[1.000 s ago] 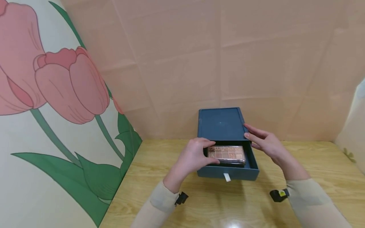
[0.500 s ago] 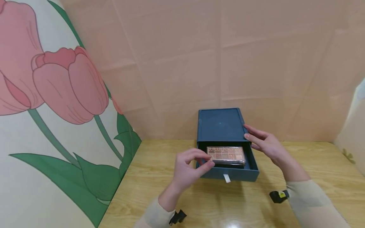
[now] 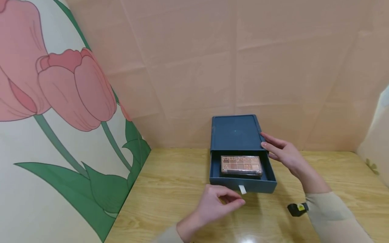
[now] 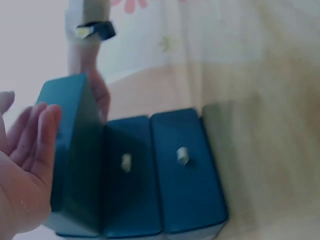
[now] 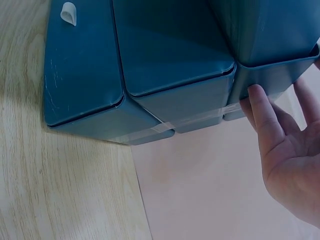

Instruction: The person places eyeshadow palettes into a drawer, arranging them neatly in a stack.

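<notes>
A blue drawer box [image 3: 234, 131] stands against the back wall with its top drawer [image 3: 223, 183] pulled out. Inside that drawer lies an eyeshadow palette [image 3: 241, 164] under a clear lid. A white pull tab [image 3: 242, 189] hangs from the drawer's front. My left hand [image 3: 214, 204] is just in front of and below the drawer, near the tab. It holds nothing, and its fingers are relaxed in the left wrist view. At the box's upper right side, my right hand [image 3: 284, 153] rests its fingertips against the wall; the right wrist view shows those fingers [image 5: 263, 112] extended.
Two lower drawers [image 4: 187, 185], shut and with white tabs, show under the pulled-out one in the left wrist view. The box stands on a wood-grain table [image 3: 176, 179]. Behind it is a pinkish backdrop [image 3: 188, 84], with a tulip-printed panel [image 3: 76, 91] at left.
My left hand has let go of the palette in the drawer, drawn back left, then moved down in front of the drawer near the tab. My right hand stays at the box's side.
</notes>
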The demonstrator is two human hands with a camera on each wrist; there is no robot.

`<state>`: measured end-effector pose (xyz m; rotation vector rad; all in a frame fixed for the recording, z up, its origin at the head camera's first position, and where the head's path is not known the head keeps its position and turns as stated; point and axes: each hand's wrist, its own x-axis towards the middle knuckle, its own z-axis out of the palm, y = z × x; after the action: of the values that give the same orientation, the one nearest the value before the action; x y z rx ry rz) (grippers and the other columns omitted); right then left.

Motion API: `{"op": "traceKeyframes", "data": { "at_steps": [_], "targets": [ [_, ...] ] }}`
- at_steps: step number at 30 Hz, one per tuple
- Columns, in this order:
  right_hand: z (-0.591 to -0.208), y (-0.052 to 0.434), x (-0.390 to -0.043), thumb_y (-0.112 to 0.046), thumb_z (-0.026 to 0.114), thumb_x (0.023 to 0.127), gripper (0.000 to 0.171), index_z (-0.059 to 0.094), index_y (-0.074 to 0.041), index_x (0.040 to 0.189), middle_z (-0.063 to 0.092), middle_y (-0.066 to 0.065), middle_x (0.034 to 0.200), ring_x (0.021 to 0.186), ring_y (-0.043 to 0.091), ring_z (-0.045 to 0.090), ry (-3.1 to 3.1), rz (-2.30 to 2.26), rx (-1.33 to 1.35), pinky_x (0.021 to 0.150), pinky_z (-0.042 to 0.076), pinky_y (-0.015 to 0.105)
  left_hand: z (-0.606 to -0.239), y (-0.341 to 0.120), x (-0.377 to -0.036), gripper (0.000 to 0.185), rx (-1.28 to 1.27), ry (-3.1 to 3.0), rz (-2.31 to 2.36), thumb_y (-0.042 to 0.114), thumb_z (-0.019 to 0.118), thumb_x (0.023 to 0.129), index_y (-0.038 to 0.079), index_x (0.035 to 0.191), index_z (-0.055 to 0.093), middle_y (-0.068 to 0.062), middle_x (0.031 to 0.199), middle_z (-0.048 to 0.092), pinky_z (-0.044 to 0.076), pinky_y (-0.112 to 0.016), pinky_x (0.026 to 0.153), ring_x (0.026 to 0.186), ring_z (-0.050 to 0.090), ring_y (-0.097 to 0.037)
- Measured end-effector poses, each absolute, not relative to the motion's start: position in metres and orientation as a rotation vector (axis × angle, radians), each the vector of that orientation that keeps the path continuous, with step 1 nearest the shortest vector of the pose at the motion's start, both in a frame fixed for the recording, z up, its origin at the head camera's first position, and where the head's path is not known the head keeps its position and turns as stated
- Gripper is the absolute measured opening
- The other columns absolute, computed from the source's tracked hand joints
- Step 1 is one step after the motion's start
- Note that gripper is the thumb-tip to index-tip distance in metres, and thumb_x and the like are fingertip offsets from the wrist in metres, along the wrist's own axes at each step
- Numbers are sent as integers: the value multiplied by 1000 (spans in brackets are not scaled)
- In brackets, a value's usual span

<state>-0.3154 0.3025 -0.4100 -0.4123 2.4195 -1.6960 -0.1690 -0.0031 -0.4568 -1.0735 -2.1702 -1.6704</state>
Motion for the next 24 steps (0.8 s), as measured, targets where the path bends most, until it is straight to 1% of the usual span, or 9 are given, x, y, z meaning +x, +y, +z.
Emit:
{"op": "traceKeyframes", "data": {
  "at_steps": [1,5,8,10,15,18,24],
  "targets": [
    [-410,303,-315,-54,59,108,77,31,-21,171,25,14,175,154,43,36,2419,-1698,-409,97,54,23,-460,-1,-168,7,-1020,-2209,-1720,9,84,94,4,99,84,-3,93,82,62,-25,65,74,70,5],
    [-410,302,-316,-54,60,107,77,31,-20,171,24,14,175,154,44,35,2411,-1704,-402,97,53,23,-468,6,-165,16,-800,-2296,-1913,18,84,96,3,102,84,3,93,82,63,-29,66,74,72,2],
    [-410,302,-316,-54,60,107,77,31,-21,171,25,14,175,154,44,35,2412,-1700,-399,98,53,25,-470,10,-165,21,-691,-2301,-1999,21,84,95,4,107,84,5,95,81,64,-31,69,76,74,-2],
    [-410,303,-315,-54,60,107,77,32,-22,171,25,14,175,155,44,35,2416,-1700,-396,97,53,23,-469,12,-165,21,-624,-2291,-2048,21,85,94,6,109,84,6,95,81,64,-30,71,77,75,-4],
    [-411,303,-315,-56,61,106,78,32,-24,171,25,13,175,155,43,35,2418,-1696,-399,97,54,22,-470,19,-165,18,-533,-2240,-2048,21,87,92,8,105,86,12,91,80,63,-28,71,76,75,-5],
    [-411,303,-315,-56,60,106,78,31,-24,171,24,12,176,155,43,34,2409,-1697,-388,98,53,23,-470,23,-166,16,-498,-2213,-2045,20,88,92,8,103,86,11,90,80,63,-28,71,77,76,-5],
    [-410,302,-316,-54,60,108,77,29,-23,171,23,13,176,155,44,33,2398,-1697,-379,101,51,30,-469,27,-169,14,-434,-2193,-2087,21,88,92,9,100,87,10,88,81,63,-27,72,80,77,-6]
  ]
}}
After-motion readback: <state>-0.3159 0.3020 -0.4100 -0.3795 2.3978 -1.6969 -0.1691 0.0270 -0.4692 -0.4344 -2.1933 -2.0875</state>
